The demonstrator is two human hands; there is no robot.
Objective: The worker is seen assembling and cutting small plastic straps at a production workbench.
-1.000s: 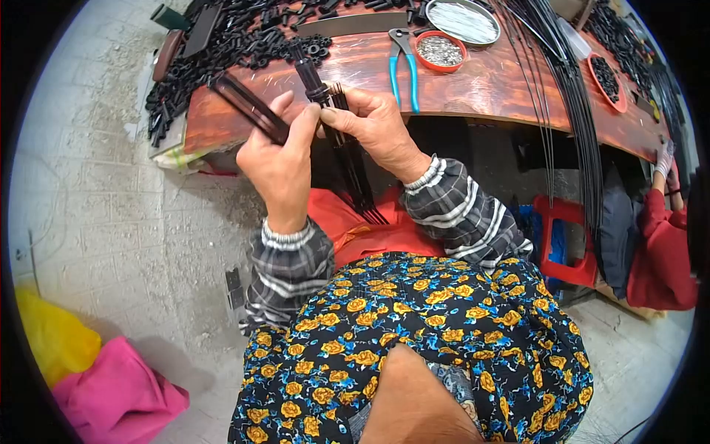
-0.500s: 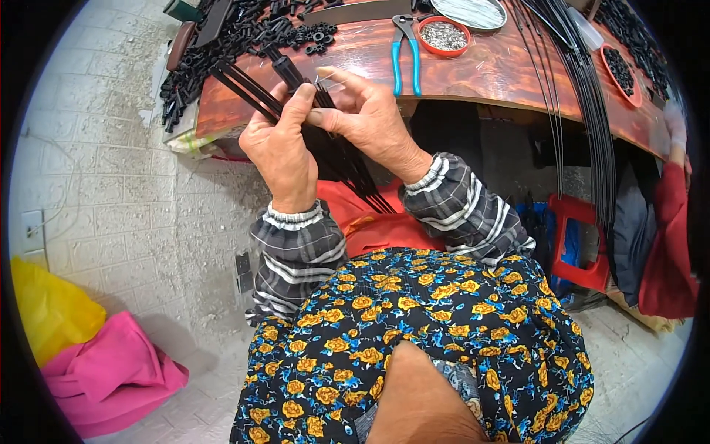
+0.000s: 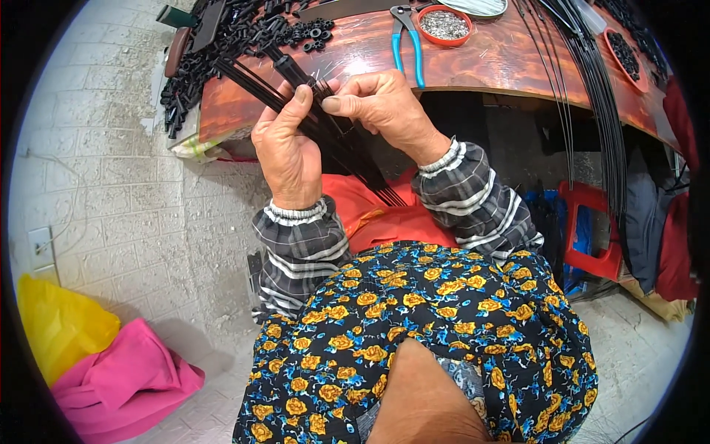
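My left hand [image 3: 287,152] grips a bundle of thin black rods [image 3: 347,152] that runs from the upper left down to my lap. My right hand [image 3: 381,107] pinches the same bundle near a thicker black tube [image 3: 292,72] fitted on its upper end. Both hands meet just in front of the brown wooden table's edge [image 3: 473,70]. The lower ends of the rods rest against an orange-red cloth [image 3: 377,214] on my lap.
On the table lie blue-handled pliers [image 3: 408,41], a red dish of small metal parts [image 3: 444,24], a heap of small black parts [image 3: 244,33] and long black wires [image 3: 592,66]. A red stool [image 3: 592,229] stands under the table; yellow and pink bags [image 3: 89,355] lie at the lower left.
Both hands with the rod bundle have shifted slightly right and up toward the table. The fingertips of the two hands have closed together on the bundle's upper part.
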